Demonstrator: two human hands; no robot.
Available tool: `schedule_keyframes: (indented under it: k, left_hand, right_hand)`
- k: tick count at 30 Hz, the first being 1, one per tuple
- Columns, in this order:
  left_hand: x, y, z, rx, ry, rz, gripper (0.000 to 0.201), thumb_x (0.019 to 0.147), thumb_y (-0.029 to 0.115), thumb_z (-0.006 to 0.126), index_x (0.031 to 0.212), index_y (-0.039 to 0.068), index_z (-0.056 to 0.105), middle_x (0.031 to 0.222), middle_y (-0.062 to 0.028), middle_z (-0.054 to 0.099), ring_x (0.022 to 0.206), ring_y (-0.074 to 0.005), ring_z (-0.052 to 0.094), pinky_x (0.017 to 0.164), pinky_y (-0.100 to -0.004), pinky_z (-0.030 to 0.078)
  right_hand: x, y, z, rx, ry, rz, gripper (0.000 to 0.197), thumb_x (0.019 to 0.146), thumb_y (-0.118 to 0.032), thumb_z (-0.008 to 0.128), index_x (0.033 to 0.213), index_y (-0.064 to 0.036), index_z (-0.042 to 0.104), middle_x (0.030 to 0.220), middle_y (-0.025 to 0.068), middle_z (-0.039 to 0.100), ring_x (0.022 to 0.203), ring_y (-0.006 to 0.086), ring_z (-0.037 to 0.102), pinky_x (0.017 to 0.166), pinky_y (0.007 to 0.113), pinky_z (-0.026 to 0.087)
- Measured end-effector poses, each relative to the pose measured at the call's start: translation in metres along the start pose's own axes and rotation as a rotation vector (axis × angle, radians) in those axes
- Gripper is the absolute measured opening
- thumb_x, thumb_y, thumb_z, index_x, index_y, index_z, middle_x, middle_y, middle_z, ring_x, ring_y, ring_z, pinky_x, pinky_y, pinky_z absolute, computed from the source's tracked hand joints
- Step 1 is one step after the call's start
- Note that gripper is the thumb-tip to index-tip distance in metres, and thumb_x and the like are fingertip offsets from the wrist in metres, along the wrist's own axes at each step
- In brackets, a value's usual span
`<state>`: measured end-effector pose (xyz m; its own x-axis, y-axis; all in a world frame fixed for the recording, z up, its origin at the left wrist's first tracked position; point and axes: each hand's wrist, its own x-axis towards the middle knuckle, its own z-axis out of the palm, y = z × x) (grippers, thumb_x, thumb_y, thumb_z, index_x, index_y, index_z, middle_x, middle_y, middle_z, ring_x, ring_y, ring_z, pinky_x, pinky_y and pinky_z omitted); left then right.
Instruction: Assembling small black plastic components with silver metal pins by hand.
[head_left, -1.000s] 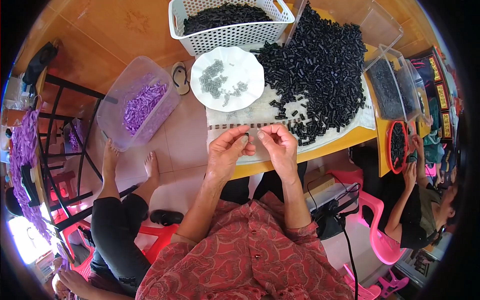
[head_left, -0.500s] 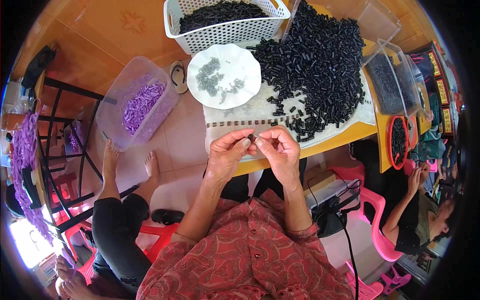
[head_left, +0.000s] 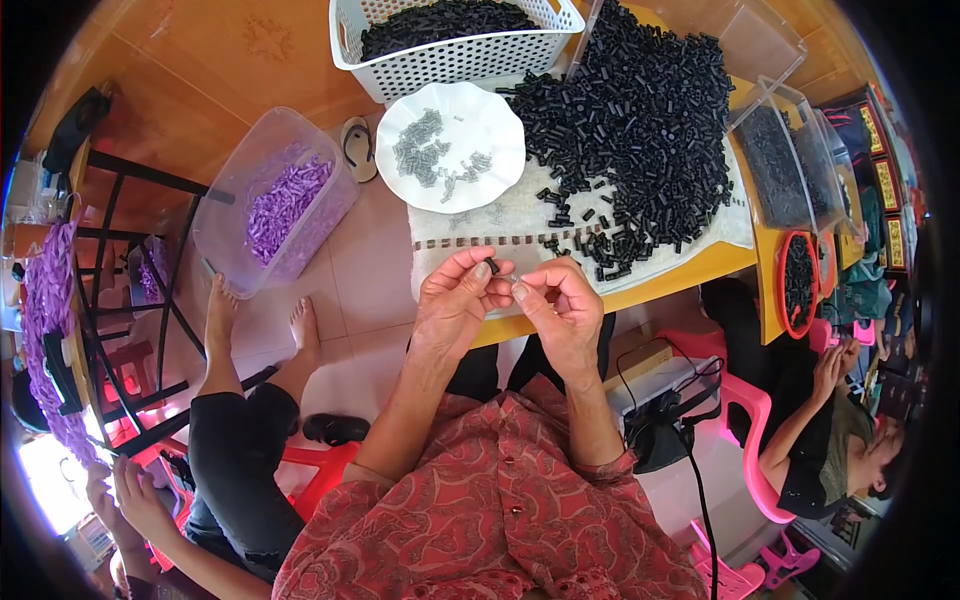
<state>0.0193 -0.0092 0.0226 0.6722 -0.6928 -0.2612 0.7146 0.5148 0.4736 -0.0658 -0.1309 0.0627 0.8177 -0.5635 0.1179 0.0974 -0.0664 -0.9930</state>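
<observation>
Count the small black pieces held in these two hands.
1: a black piece, pinched at the fingertips of the left hand. None shows in the right hand, but some may be hidden.

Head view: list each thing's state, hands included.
Left hand: grip closed on a small black piece
Right hand: grip closed on something too small to identify
White plate: partly covered with clear pieces
White basket: uncovered, holding black pieces
Clear tub: uncovered, partly filled with purple pieces
Black pile: loose, spread over cloth
Red basket: uncovered, holding black pieces
</observation>
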Motion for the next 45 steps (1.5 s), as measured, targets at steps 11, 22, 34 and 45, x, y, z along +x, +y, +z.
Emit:
schedule_keyframes:
  k: [11, 22, 34, 45]
  left_hand:
    - [0.0, -0.01, 0.001, -0.005, 0.011, 0.015, 0.018, 0.094, 0.006, 0.055, 0.11, 0.0, 0.06, 0.106, -0.0183, 0.066, 0.094, -0.0233, 0.065, 0.082, -0.0388, 0.055]
    - [-0.002, -0.012, 0.002, 0.077, 0.023, 0.045, 0.016, 0.092, 0.003, 0.057, 0.107, -0.001, 0.062, 0.103, -0.0172, 0.067, 0.093, -0.0228, 0.065, 0.081, -0.0369, 0.056]
    - [-0.005, -0.002, -0.005, 0.106, -0.089, -0.083, 0.016, 0.092, 0.003, 0.058, 0.107, -0.002, 0.063, 0.099, -0.0112, 0.066, 0.086, -0.0176, 0.064, 0.075, -0.0323, 0.056]
    - [-0.008, -0.004, 0.002, 0.022, -0.126, -0.194, 0.017, 0.094, 0.008, 0.057, 0.108, -0.001, 0.061, 0.102, -0.0112, 0.065, 0.088, -0.0186, 0.065, 0.075, -0.0335, 0.056]
  right_hand:
    - [0.002, 0.001, 0.004, -0.15, 0.003, -0.054, 0.008, 0.081, 0.0, 0.07, 0.086, -0.0012, 0.063, 0.082, 0.0028, 0.057, 0.063, 0.006, 0.053, 0.051, 0.02, 0.041]
    - [0.0, -0.009, 0.001, -0.197, 0.003, 0.017, 0.008, 0.081, 0.0, 0.07, 0.085, 0.0002, 0.064, 0.082, 0.0022, 0.057, 0.065, 0.0052, 0.052, 0.055, 0.019, 0.042]
    - [-0.003, -0.013, -0.006, -0.183, -0.095, 0.067, 0.012, 0.08, -0.001, 0.072, 0.079, 0.0005, 0.06, 0.079, 0.0057, 0.058, 0.06, 0.0095, 0.06, 0.052, 0.022, 0.047]
    - [-0.015, -0.014, -0.007, -0.206, -0.037, 0.024, 0.01, 0.08, -0.003, 0.073, 0.082, -0.0004, 0.063, 0.079, 0.0036, 0.058, 0.057, 0.0057, 0.054, 0.05, 0.02, 0.042]
